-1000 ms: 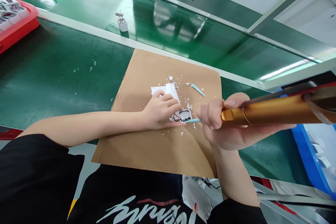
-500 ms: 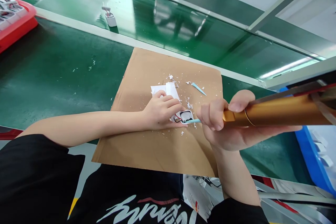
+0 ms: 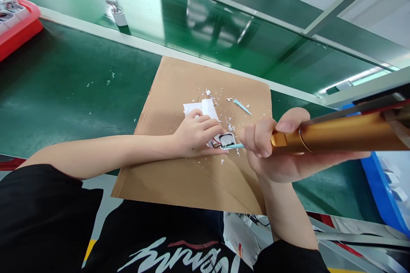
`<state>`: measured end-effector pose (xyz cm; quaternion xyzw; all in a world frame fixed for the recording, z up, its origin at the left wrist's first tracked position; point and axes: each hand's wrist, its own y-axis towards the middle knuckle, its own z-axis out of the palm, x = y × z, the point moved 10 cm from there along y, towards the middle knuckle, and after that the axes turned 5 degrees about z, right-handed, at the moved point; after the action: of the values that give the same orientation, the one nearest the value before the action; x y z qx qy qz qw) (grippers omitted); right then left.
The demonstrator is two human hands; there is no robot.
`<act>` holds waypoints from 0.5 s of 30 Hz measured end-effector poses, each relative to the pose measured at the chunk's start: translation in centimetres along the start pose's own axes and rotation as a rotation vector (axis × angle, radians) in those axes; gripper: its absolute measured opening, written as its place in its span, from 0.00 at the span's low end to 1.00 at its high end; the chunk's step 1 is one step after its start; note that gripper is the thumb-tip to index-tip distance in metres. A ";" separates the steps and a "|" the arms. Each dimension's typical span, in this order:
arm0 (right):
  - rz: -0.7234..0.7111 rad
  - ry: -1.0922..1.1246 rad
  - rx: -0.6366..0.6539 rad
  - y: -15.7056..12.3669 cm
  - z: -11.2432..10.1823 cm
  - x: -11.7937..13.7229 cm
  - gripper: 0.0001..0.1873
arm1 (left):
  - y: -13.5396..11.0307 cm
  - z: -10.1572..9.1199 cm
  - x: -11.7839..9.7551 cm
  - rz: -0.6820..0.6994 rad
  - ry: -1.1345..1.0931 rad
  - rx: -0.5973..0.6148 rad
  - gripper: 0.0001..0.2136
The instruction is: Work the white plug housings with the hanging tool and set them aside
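Observation:
My left hand (image 3: 200, 133) is closed around a small white plastic charger housing (image 3: 227, 140), which lies on its side with its open end facing right. Red and black wires come out between my fingers and the housing. In my right hand (image 3: 275, 145) is a gold-coloured glue gun (image 3: 346, 133), its long barrel reaching off to the right. The gun's light-blue tapered nozzle (image 3: 236, 146) has its tip at the lower rim of the housing's opening. White paper pieces (image 3: 208, 108) lie just beyond my left hand.
A brown cardboard sheet (image 3: 179, 183) covers the green bench, with white crumbs and a loose light-blue nozzle (image 3: 242, 107) on it. Behind runs a green conveyor belt (image 3: 153, 17) carrying a wired white housing (image 3: 119, 18). A red tray (image 3: 24, 30) sits left, a blue bin (image 3: 381, 196) right.
The wired white housing on the belt has moved left. Another pale object has come into view on the belt at the right. Both hands and the nozzle have barely shifted.

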<state>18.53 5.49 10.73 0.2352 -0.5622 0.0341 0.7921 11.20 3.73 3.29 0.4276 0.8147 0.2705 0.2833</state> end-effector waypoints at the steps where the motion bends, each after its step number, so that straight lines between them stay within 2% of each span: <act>1: 0.002 0.000 0.001 0.0 0.0 0.0 0.27 | 0.0 -0.1 -0.1 0.005 -0.003 -0.009 0.19; 5: -0.008 0.035 0.009 -0.1 0.0 0.0 0.26 | -0.1 -0.3 -0.1 0.017 -0.010 -0.032 0.18; 9: -0.011 0.061 0.032 -0.3 0.1 0.0 0.25 | -0.2 0.2 0.1 -0.006 -0.013 0.016 0.19; 15: 0.048 0.039 0.052 -0.4 0.1 -0.2 0.24 | -0.2 0.2 0.0 0.006 -0.010 0.010 0.18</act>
<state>18.51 5.16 10.46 0.2413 -0.5512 0.0722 0.7954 11.26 3.68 3.03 0.4329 0.8133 0.2650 0.2843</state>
